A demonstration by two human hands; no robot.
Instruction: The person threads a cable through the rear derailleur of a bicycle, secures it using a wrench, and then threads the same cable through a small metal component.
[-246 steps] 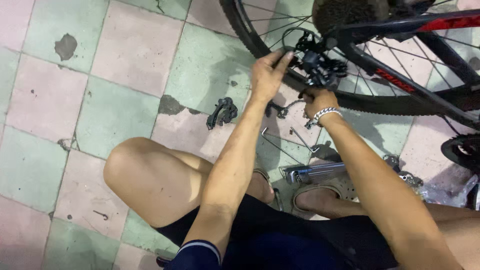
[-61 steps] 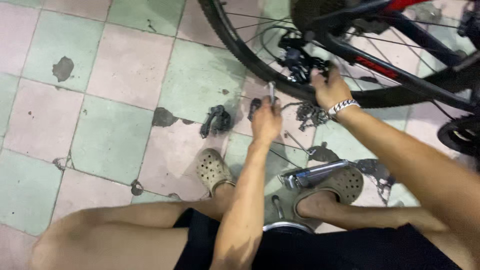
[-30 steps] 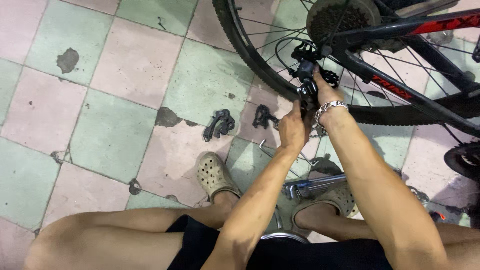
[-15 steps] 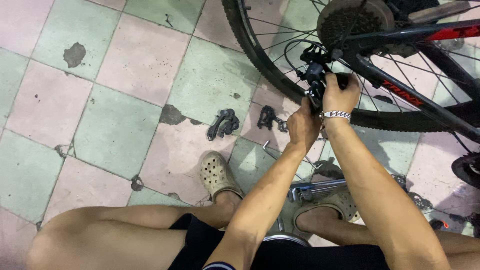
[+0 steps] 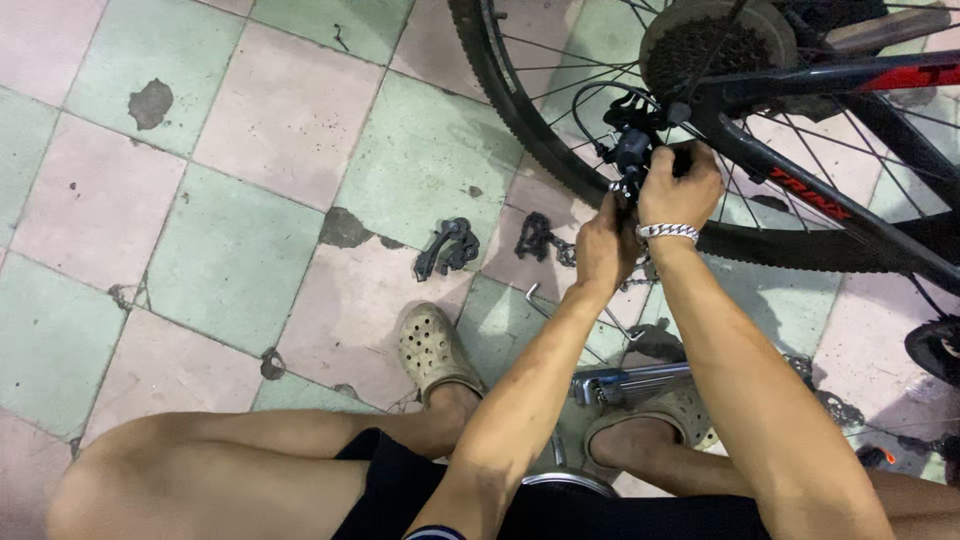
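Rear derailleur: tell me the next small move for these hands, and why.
Probably steady the rear derailleur with the right hand while the left hand works just beneath it. Both hands already meet there, and the chain lies loose on the floor tiles.

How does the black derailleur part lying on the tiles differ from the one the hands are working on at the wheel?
The loose derailleur lies flat on the floor tiles, touched by nothing; the mounted derailleur hangs on the bike frame beside the cassette, with the left hand and right hand on it. Both are black.
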